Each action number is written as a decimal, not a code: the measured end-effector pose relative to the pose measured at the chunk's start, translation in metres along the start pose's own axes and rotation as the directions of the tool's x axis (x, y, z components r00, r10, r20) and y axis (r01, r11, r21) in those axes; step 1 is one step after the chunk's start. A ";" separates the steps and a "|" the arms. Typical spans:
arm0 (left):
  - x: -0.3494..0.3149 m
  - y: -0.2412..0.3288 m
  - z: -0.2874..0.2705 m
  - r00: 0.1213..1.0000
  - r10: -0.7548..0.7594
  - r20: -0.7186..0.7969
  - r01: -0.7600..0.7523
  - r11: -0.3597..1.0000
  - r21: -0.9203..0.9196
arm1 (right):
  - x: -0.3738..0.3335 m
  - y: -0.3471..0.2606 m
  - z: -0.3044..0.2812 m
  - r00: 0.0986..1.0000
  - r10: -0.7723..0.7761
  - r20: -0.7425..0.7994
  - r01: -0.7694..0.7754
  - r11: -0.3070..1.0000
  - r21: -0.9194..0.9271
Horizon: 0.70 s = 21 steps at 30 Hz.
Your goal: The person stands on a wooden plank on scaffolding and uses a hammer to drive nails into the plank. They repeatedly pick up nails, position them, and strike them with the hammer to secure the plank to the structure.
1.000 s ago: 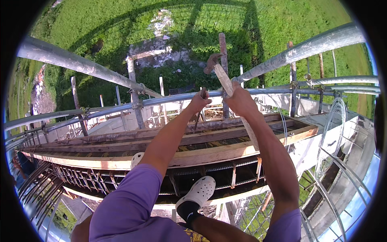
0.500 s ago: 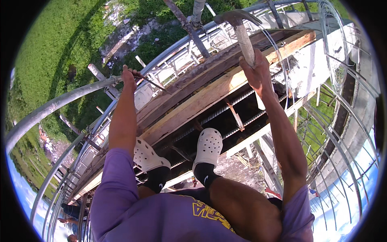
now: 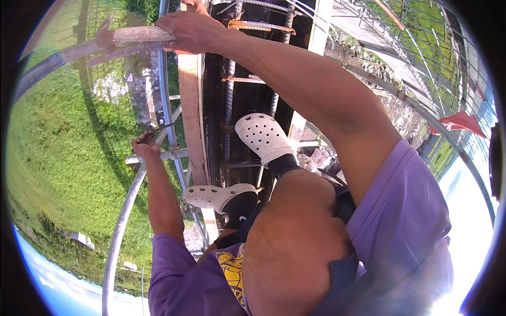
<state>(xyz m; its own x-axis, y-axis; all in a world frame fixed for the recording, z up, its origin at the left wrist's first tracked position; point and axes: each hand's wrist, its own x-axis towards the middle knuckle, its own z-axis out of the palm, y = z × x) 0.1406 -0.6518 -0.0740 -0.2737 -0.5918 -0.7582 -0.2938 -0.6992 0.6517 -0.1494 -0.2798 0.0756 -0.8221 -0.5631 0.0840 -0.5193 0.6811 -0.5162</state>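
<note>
My right hand [image 3: 191,31] is closed around the pale wooden handle of a claw hammer [image 3: 143,35] at the upper left. The hammer lies roughly level, its head blurred and pointing left past the scaffold pipe. Lower down, my left hand [image 3: 146,146] is closed on a thin, dark, tapered metal rod [image 3: 166,125], whose free end slants up toward the wooden plank [image 3: 192,116]. That hand is beside a short horizontal pipe [image 3: 171,154].
My feet in white clogs [image 3: 262,136] stand in a long wooden form holding ribbed steel bars [image 3: 229,105]. Bent scaffold pipes [image 3: 122,231] run along the left, with grass [image 3: 79,174] far below. A red cloth [image 3: 463,124] and more steel bars are at right.
My view has turned, so the form now runs up the picture. The hammer has swung from upright at upper right to level at upper left. The rod stays in my left hand.
</note>
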 end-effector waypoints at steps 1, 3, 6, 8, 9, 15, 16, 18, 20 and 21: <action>0.005 0.001 -0.003 0.999 -0.033 -0.022 0.033 0.999 0.013 | -0.003 -0.001 0.000 0.998 0.041 0.042 -0.040 0.999 -0.021; 0.015 0.003 -0.007 0.998 -0.060 0.033 0.059 0.997 0.045 | -0.006 0.000 0.001 0.999 0.045 -0.002 -0.045 0.998 0.041; 0.030 0.004 0.009 0.987 -0.132 -0.086 0.141 0.984 0.110 | -0.007 0.002 0.005 0.995 0.072 -0.068 -0.062 0.989 0.137; 0.041 0.001 0.042 0.992 -0.112 0.055 0.097 0.969 0.225 | -0.007 0.004 0.009 0.991 0.039 -0.128 -0.019 0.989 0.150; 0.045 0.000 0.064 0.993 -0.106 0.050 0.088 0.954 0.285 | -0.006 0.005 0.010 0.995 0.049 -0.092 -0.039 0.993 0.112; 0.046 -0.014 0.187 0.883 -0.233 0.407 -0.081 0.779 0.622 | -0.006 0.002 0.008 0.992 0.051 -0.118 -0.039 0.994 0.102; 0.038 -0.013 0.191 0.864 -0.266 0.428 -0.083 0.762 0.642 | -0.007 0.000 0.007 0.995 0.061 -0.078 -0.056 0.996 0.067; 0.019 -0.004 0.187 0.810 -0.262 0.524 -0.178 0.742 0.646 | -0.006 -0.003 0.004 0.990 0.079 -0.116 -0.065 0.990 0.122; 0.001 0.005 0.176 0.835 -0.220 0.505 -0.197 0.736 0.648 | -0.006 -0.011 0.003 0.990 0.092 -0.103 -0.074 0.983 0.166; -0.003 0.007 0.174 0.828 -0.196 0.526 -0.233 0.732 0.640 | -0.006 -0.011 0.001 0.992 0.088 -0.087 -0.074 0.986 0.152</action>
<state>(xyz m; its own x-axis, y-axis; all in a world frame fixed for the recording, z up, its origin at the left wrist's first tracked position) -0.0202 -0.5851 -0.0642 -0.6505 -0.1416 -0.7462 -0.7374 -0.1175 0.6651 -0.1384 -0.2843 0.0805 -0.8818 -0.4581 0.1119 -0.4153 0.6420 -0.6445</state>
